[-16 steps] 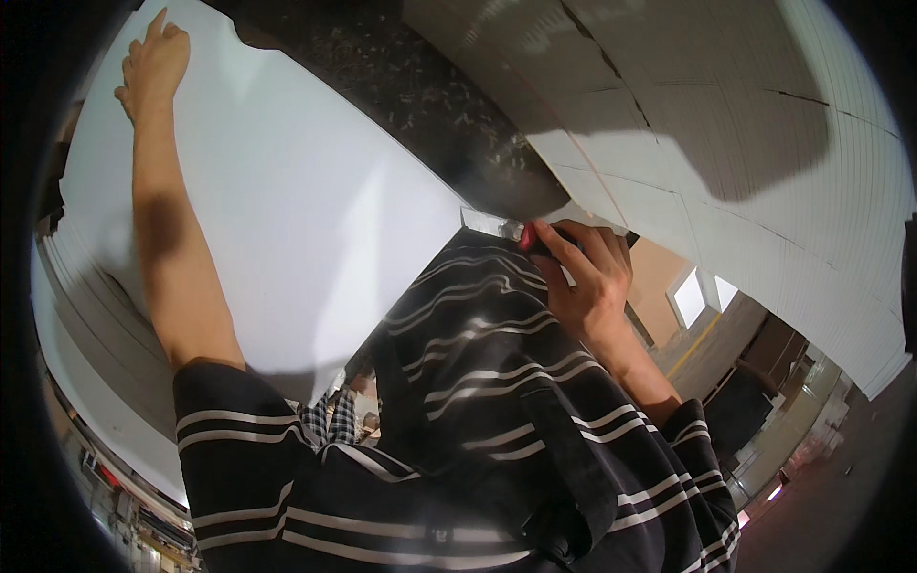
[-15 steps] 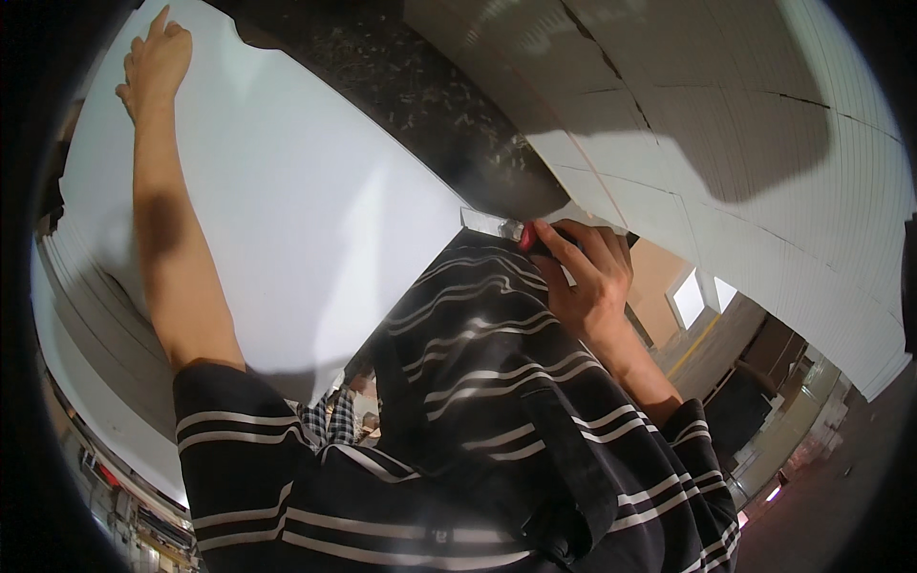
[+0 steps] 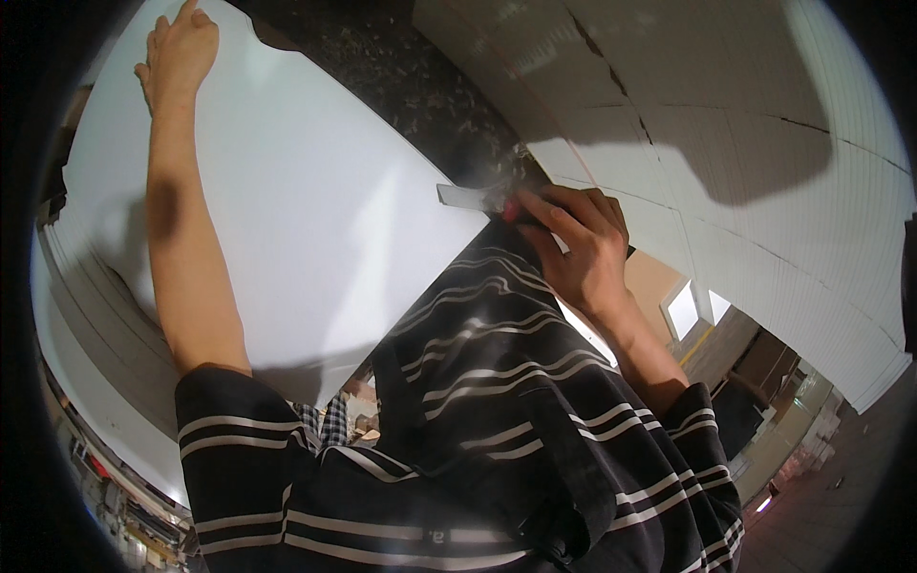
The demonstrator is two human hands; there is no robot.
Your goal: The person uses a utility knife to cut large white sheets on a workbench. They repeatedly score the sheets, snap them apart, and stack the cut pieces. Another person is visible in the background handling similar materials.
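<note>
Since the white sheet (image 3: 296, 201) looks light, slick, hold its edges; right fingers (image 3: 562, 222) grip scraper (image 3: 465, 198), left fingers (image 3: 163, 43): can't tell.

A layered white stack (image 3: 764, 239) stands to the right of the right hand (image 3: 578, 229), a tan panel (image 3: 657, 277) showing beside it.

garment (image 3: 497, 411) – black, paired pale stripes | sleeves (image 3: 234, 477) – short, likewise striped | plain black strap (image 3: 554, 444)
</note>
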